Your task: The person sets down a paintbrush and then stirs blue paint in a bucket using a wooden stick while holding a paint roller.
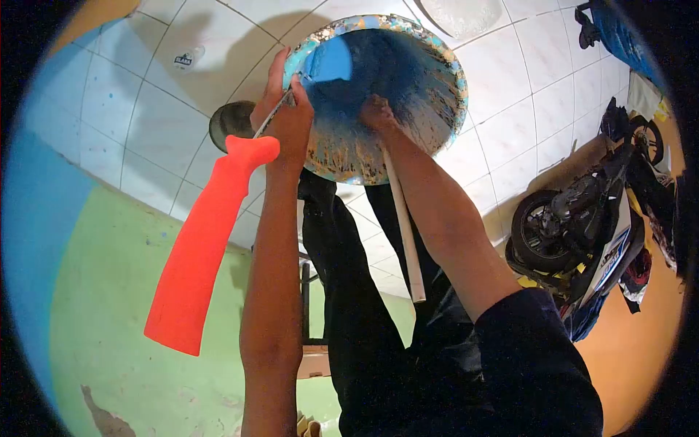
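Observation:
A paint-crusted bucket (450, 67) stands on the floor in front of my legs, with a dark interior and a bright blue patch inside at the left. My left hand (291, 120) is closed at the bucket's left rim, around the thin metal shaft of a tool with an orange-red handle (200, 247). That handle sticks out toward the camera; the tool's other end is hidden. Over the bucket's mouth, my right hand (377, 113) is wrapped around a pale wooden stick (403, 218), whose near end points back toward my legs.
A dark round mesh-like item (231, 125) lies left of the bucket on the white tiles (211, 44). Beyond the bucket is a whitish basin (466, 14). A motorcycle (561, 218) stands at the right. A green and blue wall (131, 269) borders the left side.

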